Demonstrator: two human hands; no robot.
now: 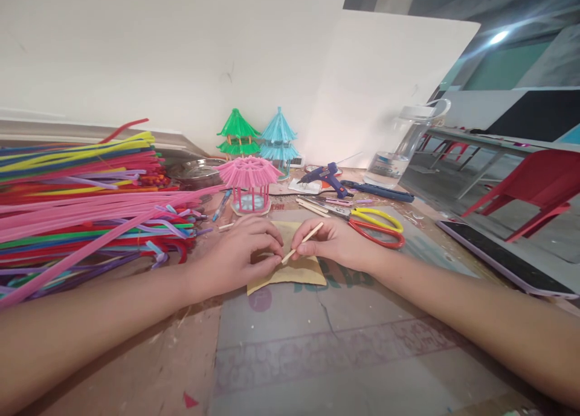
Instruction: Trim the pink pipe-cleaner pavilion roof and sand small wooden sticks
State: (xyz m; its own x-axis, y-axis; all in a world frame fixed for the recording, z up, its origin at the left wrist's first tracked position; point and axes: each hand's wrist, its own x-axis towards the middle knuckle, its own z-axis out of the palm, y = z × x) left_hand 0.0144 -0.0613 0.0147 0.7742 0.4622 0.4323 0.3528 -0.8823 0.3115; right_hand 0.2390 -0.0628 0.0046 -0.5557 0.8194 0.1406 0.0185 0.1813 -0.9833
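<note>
My right hand (330, 242) pinches a thin wooden stick (312, 235) between thumb and fingers, tilted with its lower end toward my left hand. Under both hands lies a small tan sheet (296, 276) that looks like sandpaper, its near edge curling up. My left hand (249, 250) is on the sheet's left side, fingers curled and thumb close to the stick's lower end; whether anything is between them is hidden. Just beyond are several more wooden sticks (312, 208) and scissors (376, 226) with yellow and red handles. A pink model pavilion (250, 183) stands behind my left hand.
Bundles of colourful pipe cleaners (90, 211) fill the left side. At the back stand a green pavilion (237, 132), a blue pavilion (278, 135), a metal bowl (197, 171), a glue gun (328, 177) and a water jug (394, 144). A phone (502, 256) lies at right.
</note>
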